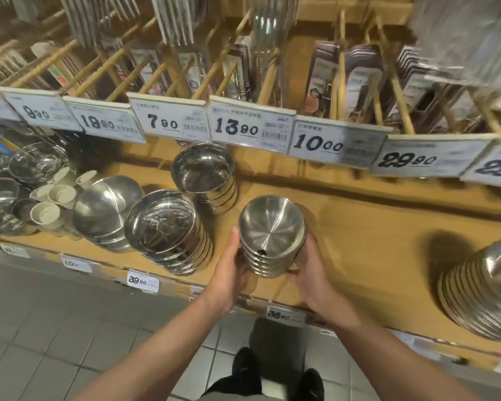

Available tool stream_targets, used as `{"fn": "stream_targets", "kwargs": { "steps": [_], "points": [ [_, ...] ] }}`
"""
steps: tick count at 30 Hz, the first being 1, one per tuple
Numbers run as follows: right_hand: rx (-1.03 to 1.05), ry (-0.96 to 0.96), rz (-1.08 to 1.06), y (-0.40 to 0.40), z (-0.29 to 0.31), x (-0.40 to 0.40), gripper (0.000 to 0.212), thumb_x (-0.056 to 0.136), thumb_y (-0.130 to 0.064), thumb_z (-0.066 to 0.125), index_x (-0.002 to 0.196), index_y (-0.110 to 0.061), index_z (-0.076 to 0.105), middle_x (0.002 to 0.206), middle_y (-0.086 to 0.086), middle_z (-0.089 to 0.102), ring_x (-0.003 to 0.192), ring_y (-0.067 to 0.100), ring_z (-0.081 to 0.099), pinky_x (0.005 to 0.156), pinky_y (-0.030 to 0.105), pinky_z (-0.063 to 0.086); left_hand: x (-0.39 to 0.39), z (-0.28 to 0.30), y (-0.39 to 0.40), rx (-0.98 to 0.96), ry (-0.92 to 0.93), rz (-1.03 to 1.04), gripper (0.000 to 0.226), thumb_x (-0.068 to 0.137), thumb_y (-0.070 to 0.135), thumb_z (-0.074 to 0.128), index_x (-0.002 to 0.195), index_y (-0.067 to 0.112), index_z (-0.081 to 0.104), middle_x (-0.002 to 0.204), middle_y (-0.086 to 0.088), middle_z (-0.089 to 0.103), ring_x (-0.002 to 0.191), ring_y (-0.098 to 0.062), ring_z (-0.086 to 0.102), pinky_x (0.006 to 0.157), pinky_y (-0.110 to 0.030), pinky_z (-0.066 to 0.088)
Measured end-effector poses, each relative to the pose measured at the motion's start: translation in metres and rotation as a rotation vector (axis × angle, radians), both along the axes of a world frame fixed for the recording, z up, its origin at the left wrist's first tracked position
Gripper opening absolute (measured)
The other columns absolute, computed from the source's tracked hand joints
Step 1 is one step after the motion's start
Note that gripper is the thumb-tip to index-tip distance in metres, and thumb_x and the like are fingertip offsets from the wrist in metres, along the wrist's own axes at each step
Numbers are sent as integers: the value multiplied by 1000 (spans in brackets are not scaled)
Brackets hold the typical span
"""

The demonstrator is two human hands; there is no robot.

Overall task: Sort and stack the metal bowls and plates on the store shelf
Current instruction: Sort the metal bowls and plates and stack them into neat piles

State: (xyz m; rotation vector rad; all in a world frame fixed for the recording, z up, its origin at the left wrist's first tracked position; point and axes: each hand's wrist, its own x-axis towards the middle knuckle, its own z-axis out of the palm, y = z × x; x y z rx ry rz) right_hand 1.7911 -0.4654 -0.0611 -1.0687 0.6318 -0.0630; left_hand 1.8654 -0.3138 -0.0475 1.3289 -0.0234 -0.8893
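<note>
1. Both hands are on a small stack of metal bowls [271, 241] near the front edge of the wooden shelf [373, 241]. The left hand [229, 273] presses its left side and the right hand [307, 270] cups its right side, fingers curled round the stack.
2. Just left sits a taller stack of shiny plates [165, 227], with another stack of deep dishes [204, 175] behind it.
3. Further left: a tilted bowl pile [104, 209] and some cream cups [52, 198].
4. Far right, well apart, a leaning plate pile [486, 293].
5. Price tags [249, 125] hang above.
</note>
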Motion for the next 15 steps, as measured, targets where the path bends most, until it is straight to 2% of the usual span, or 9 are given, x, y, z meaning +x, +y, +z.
{"fn": "stream_targets", "kwargs": {
  "steps": [2, 7, 9, 11, 15],
  "points": [
    [-1, -3, -15, -13, 3, -15, 55, 82, -84, 45, 131, -60, 53, 133, -27, 60, 134, 9, 46, 101, 47, 48, -12, 2, -14, 5, 0, -29, 58, 74, 91, 48, 117, 56, 67, 123, 20, 69, 116, 0, 64, 112, -41, 40],
    [-15, 9, -67, -51, 18, -62, 42, 95, -72, 37, 130, -57, 55, 135, -25, 60, 132, 5, 50, 101, 46, 49, -50, 5, -57, 25, 16, -68, 60, 76, 90, 49, 119, 52, 67, 126, 15, 69, 122, -7, 62, 113, -44, 40],
    [-26, 13, -116, -67, 21, -84, 38, 101, -63, 33, 130, -54, 56, 133, -23, 62, 129, 6, 53, 102, 52, 49, -67, 7, -77, 17, 22, -86, 60, 74, 89, 52, 118, 51, 67, 124, 13, 70, 122, -10, 63, 112, -42, 43],
    [-22, 24, -163, -82, 24, -106, 43, 101, -63, 32, 134, -47, 54, 137, -16, 61, 130, 11, 53, 104, 59, 48, -83, 8, -96, 14, 33, -115, 60, 72, 89, 54, 117, 52, 68, 123, 14, 71, 122, -11, 63, 114, -43, 41],
    [-10, 41, -220, -112, 24, -137, 51, 100, -65, 30, 140, -41, 50, 143, -9, 57, 135, 16, 49, 109, 60, 43, -107, 12, -133, 17, 51, -162, 82, 65, 89, 58, 131, 41, 61, 123, 10, 72, 128, -17, 58, 118, -48, 36]
  ]
}}
